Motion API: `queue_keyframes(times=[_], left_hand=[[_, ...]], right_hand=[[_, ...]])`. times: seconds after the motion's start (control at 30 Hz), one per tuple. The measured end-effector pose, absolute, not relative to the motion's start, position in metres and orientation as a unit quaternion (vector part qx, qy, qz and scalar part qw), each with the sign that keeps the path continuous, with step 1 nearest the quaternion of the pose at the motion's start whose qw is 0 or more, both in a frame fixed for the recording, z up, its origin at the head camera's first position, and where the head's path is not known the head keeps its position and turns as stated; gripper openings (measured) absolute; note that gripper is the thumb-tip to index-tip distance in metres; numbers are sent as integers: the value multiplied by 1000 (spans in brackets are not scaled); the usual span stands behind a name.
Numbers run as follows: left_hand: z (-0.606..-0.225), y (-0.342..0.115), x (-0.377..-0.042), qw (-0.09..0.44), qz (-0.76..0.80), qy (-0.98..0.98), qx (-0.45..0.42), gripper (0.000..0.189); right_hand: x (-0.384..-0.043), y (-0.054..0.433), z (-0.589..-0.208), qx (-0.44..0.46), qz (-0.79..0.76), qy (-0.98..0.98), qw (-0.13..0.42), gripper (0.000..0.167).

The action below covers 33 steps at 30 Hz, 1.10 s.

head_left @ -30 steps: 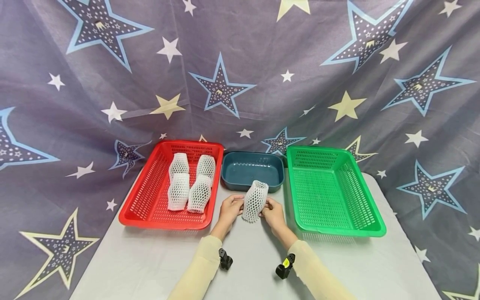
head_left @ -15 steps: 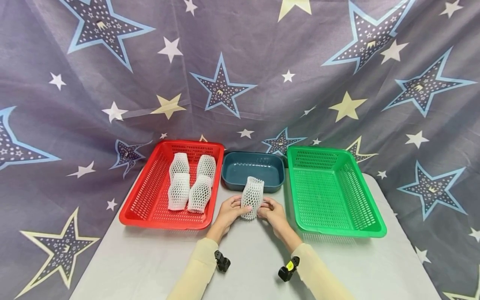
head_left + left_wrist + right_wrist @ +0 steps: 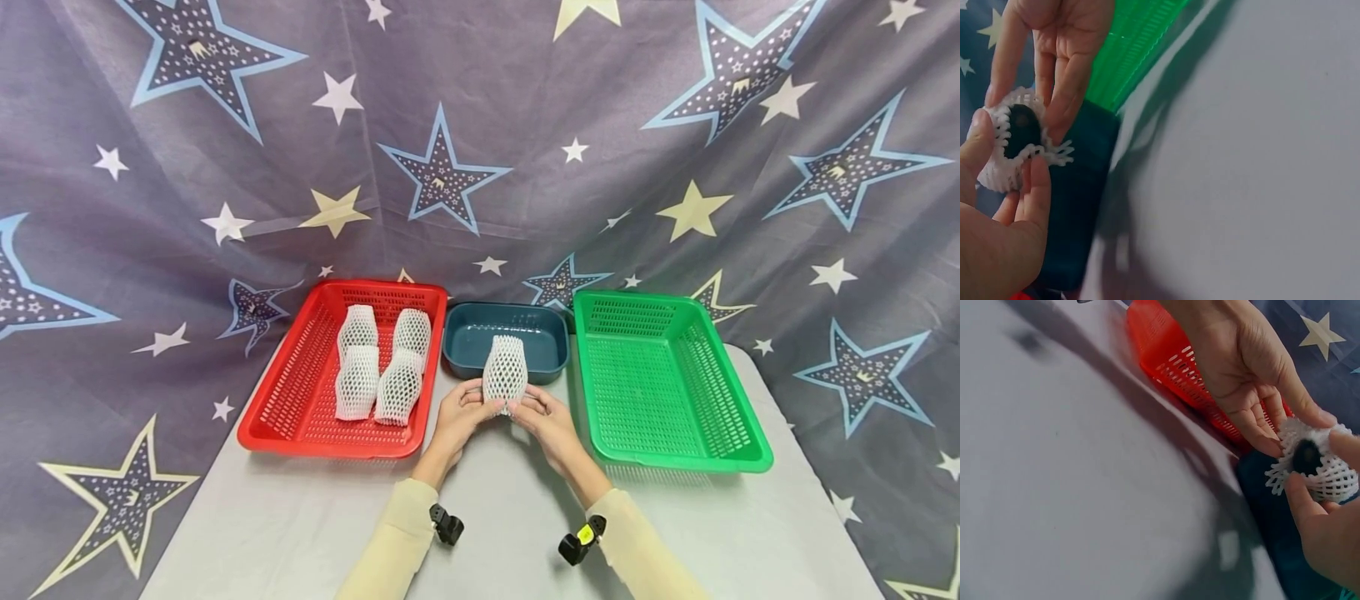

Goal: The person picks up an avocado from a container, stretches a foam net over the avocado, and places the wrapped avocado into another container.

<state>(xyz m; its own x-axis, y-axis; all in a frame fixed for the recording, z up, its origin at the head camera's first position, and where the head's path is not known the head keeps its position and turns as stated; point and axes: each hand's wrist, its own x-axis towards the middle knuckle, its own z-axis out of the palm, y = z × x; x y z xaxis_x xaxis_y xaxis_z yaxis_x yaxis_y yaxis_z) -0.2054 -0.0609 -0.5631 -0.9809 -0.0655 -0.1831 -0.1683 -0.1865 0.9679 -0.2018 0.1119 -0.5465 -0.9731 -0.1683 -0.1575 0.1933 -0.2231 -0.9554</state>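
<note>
A white foam fruit net sleeve (image 3: pixel 506 368) stands up between both hands, just in front of the dark blue basin and overlapping its front rim in the head view. My left hand (image 3: pixel 457 418) grips its left side, thumb on the near end. My right hand (image 3: pixel 549 423) grips the right side the same way, and the thumbs almost meet. In the left wrist view, the fingers spread the open end of the net sleeve (image 3: pixel 1002 172), and dark teal shows through the hole. The right wrist view has the same ring-shaped opening, with the right hand (image 3: pixel 1329 540) below it.
On the left a red basket (image 3: pixel 288 392) holds several white net sleeves (image 3: pixel 357 383). The dark blue basin (image 3: pixel 468 337) stands at the back middle with nothing inside. A green basket (image 3: pixel 645 392) sits on the right. A star-patterned curtain (image 3: pixel 540 192) hangs behind the table.
The net sleeve has risen and moved away from me, turning from a tilt to upright. Both thumbs have come round onto its near end.
</note>
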Motion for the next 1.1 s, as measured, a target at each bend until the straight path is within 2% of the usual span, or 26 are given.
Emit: queue_keyframes(times=[0.47,0.7,0.83,1.1], left_hand=[[-558,-55,-204,6,768,634,-86,59],[-558,-49,-205,-23,775,627,-79,47],[-557,-46,-206,-15,780,619,-83,42],[-555,-45,-205,7,792,607,-66,44]], right_hand=[[-203,109,-548,14,-792,603,94,56],[-205,106,-544,21,-789,612,46,55],[-205,101,-542,30,-791,611,19,55],[-204,98,-539,33,-794,607,-7,55]])
